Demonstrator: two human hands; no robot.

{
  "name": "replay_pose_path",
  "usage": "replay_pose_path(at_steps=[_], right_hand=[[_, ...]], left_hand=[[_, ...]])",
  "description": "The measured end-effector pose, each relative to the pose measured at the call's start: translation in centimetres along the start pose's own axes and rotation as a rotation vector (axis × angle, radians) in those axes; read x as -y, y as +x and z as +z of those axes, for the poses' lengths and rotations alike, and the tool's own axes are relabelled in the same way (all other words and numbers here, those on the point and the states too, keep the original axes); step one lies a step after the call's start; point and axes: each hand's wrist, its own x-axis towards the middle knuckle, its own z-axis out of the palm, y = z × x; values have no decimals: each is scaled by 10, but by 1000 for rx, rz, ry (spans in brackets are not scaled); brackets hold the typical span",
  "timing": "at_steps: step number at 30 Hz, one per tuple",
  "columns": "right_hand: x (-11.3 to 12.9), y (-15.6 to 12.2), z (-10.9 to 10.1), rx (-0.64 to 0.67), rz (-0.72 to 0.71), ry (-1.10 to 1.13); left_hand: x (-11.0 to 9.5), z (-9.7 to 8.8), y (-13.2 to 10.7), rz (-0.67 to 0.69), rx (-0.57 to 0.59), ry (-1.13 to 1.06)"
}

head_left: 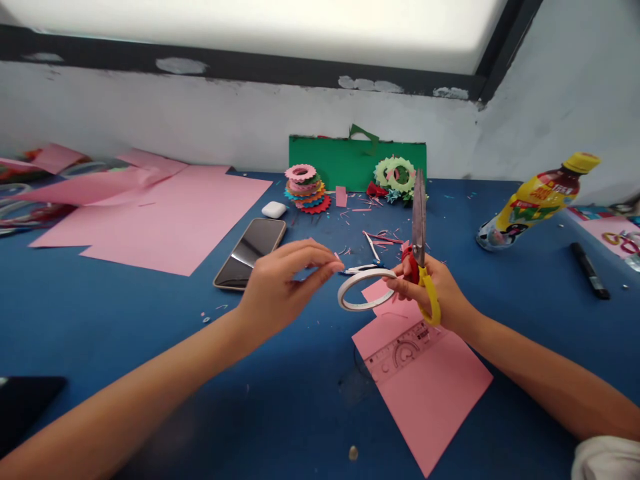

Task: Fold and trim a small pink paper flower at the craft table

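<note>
My right hand (440, 293) is closed round yellow-and-red scissors (419, 233), blades pointing up, and also pinches a thin white roll of tape (365, 291). My left hand (287, 283) hovers just left of the roll. Its fingertips are pinched together near the roll's free end; whatever they hold is too small to make out. Below both hands lies a pink paper sheet (425, 393) with a clear ruler (403, 350) on it, on the blue table (150, 333).
A phone (250, 253) and white earbud case (273, 209) lie left of centre. Large pink sheets (160, 213) are spread at the back left. Stacked paper rosettes (306, 190) and a green card (355, 160) stand at the wall. A bottle (537, 200) and black marker (590, 270) lie right.
</note>
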Motion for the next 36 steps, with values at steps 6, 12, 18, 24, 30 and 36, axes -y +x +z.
replay_pose_path(at_steps=[6, 12, 18, 24, 30, 36], right_hand=[[-1, -1, 2, 22, 26, 7], [-2, -8, 8, 103, 113, -5], [-10, -16, 17, 185, 221, 48], [-16, -17, 23, 209, 281, 104], [-13, -21, 25, 231, 253, 60], [-12, -22, 26, 245, 251, 69]], left_hand=[[11, -4, 7, -159, -155, -68], [-7, 11, -10, -79, 327, -56], [-9, 37, -27, -62, 477, -252], [-12, 36, -25, -61, 413, -234], [-22, 31, -29, -46, 378, -98], [-27, 32, -31, -62, 336, -113]])
